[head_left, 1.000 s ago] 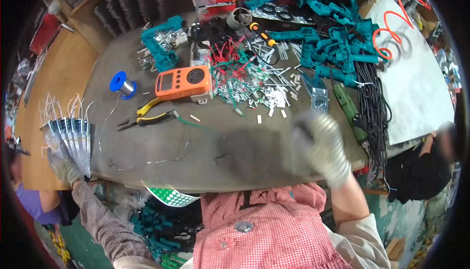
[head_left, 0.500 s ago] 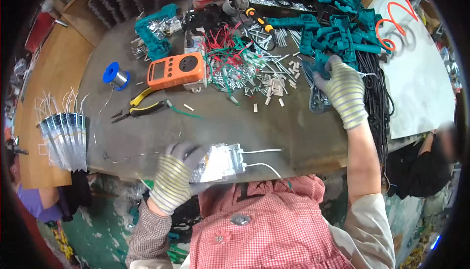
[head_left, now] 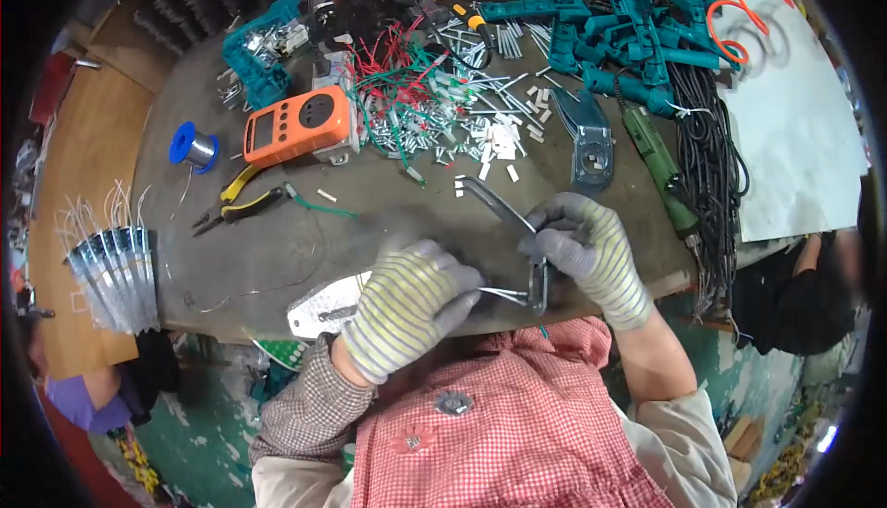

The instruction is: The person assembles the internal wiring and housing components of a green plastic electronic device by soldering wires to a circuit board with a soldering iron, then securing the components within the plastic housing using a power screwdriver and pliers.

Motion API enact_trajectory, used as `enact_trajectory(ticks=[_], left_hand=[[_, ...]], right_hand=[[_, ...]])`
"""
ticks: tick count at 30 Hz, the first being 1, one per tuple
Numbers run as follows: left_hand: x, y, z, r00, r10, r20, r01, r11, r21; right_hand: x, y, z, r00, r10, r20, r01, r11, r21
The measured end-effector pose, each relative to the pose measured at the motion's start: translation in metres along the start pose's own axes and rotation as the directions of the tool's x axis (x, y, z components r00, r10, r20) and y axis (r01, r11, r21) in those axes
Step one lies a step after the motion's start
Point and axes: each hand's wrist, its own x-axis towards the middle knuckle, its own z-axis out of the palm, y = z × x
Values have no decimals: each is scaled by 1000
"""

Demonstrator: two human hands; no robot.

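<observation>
My left hand (head_left: 407,305), in a striped glove, is closed over a flat silver sheet piece (head_left: 319,308) at the table's front edge. Two white wires (head_left: 502,293) run out to the right from beside its fingertips. My right hand (head_left: 587,254), gloved alike, grips a dark, bent metal tool (head_left: 496,203). One leg of this tool points up and left, the other down beside the wire ends. Whether it touches the wires I cannot tell. The fingers hide the tool's middle, and my left hand covers part of the silver piece.
Behind my hands lie an orange meter (head_left: 297,126), yellow-black pliers (head_left: 242,198), a blue solder spool (head_left: 193,147) and a pile of wires and small metal parts (head_left: 416,110). To the right are a green-handled tool (head_left: 661,171), teal housings (head_left: 637,36) and black cables (head_left: 710,166).
My right hand has come from the teal parts toward me and now holds the bent tool by the wires. My left hand has moved right over the silver piece. The view has shifted slightly.
</observation>
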Motion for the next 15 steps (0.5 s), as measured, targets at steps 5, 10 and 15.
enact_trajectory(ticks=[5, 10, 15], left_hand=[[3, 1, 4, 999, 40, -24, -36, 989, 143], [-6, 12, -5, 978, 37, -204, 6, 978, 207], [2, 19, -17, 972, 114, -207, -57, 964, 260]], right_hand=[[0, -23, 29, 990, -96, 100, 116, 969, -220], [11, -17, 45, 969, -80, 233, 178, 880, -440], [19, 16, 44, 906, -137, 400, 175, 983, -59]])
